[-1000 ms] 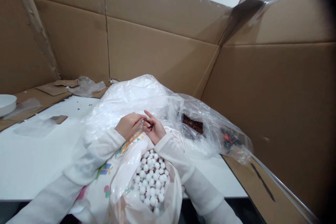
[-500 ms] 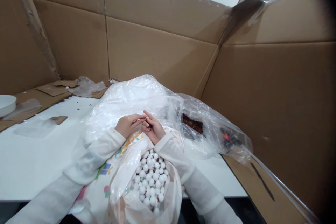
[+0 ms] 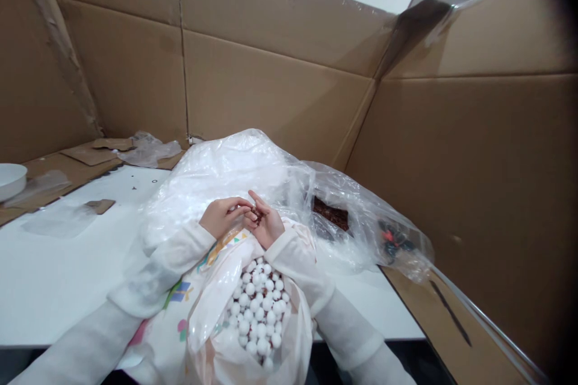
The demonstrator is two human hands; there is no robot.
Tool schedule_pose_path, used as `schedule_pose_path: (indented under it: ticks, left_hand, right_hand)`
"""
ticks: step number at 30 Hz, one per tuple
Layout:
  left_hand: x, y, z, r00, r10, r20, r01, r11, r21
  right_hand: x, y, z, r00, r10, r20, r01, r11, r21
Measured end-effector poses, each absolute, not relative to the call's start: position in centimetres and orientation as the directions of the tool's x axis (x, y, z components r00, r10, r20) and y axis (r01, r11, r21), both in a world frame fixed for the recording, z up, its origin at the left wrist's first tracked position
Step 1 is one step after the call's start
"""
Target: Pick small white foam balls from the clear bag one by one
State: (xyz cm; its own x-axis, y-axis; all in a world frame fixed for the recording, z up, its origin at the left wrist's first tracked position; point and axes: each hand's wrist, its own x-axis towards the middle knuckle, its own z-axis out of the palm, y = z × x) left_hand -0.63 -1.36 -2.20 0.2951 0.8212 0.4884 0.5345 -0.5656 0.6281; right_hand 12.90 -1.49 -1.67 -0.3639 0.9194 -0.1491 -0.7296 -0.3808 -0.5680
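My left hand and my right hand meet over the table. Several small reddish-brown pieces lie in the curled fingers of my right hand, palm up. The fingertips of my left hand are pinched together at these pieces; exactly what they grip is too small to tell. Just below my wrists an open white plastic bag with coloured prints holds many small white balls, with reddish-brown bits between them. Behind my hands lies a big clear bag with white contents.
To the right, a clear plastic bag holds a dark brown mass and black and red items. A white bowl stands at far left. Cardboard scraps and plastic film lie on the white table. Cardboard walls surround it.
My left fingers have shifted slightly against my right hand, and the reddish-brown pieces in it show more clearly. The bags stay in place.
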Motion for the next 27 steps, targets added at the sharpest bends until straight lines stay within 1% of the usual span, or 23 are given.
schedule_pose_path:
  ticks: [5, 10, 13, 16, 18, 20, 23, 27]
  left_hand:
    - [-0.8, -1.3, -1.5, 0.310, 0.854, 0.419, 0.430, -0.518, 0.739]
    - [-0.9, -1.4, -1.2, 0.315, 0.881, 0.352, 0.409, -0.461, 0.788]
    - [-0.6, -1.7, -1.0, 0.261, 0.890, 0.375, 0.350, -0.449, 0.822]
    - [-0.5, -1.8, -0.8, 0.137, 0.890, 0.435, 0.278, -0.456, 0.845]
    - [-0.7, -1.6, -0.7, 0.042, 0.885, 0.463, 0.268, -0.457, 0.848]
    - [-0.9, -1.4, -0.8, -0.014, 0.883, 0.470, 0.273, -0.449, 0.851]
    - [-1.0, -1.1, -1.0, -0.018, 0.889, 0.458, 0.258, -0.439, 0.861]
    - [-0.7, -1.3, -1.3, 0.001, 0.894, 0.449, 0.243, -0.435, 0.867]
  right_hand:
    - [12.9, -1.3, -1.7, -0.391, 0.907, -0.156, -0.712, -0.406, -0.573]
    - [13.0, -1.1, -2.1, -0.427, 0.896, -0.120, -0.679, -0.406, -0.612]
    - [13.0, -1.0, -2.2, -0.447, 0.890, -0.090, -0.676, -0.402, -0.618]
    - [12.9, -1.0, -2.2, -0.433, 0.898, -0.078, -0.690, -0.386, -0.612]
    - [12.8, -1.0, -2.1, -0.430, 0.900, -0.067, -0.684, -0.373, -0.626]
    - [12.7, -1.2, -2.0, -0.434, 0.900, -0.034, -0.665, -0.345, -0.663]
    - [12.6, -1.5, -2.0, -0.426, 0.905, 0.024, -0.643, -0.284, -0.712]
    - [12.5, -1.6, -2.2, -0.414, 0.909, 0.044, -0.628, -0.251, -0.737]
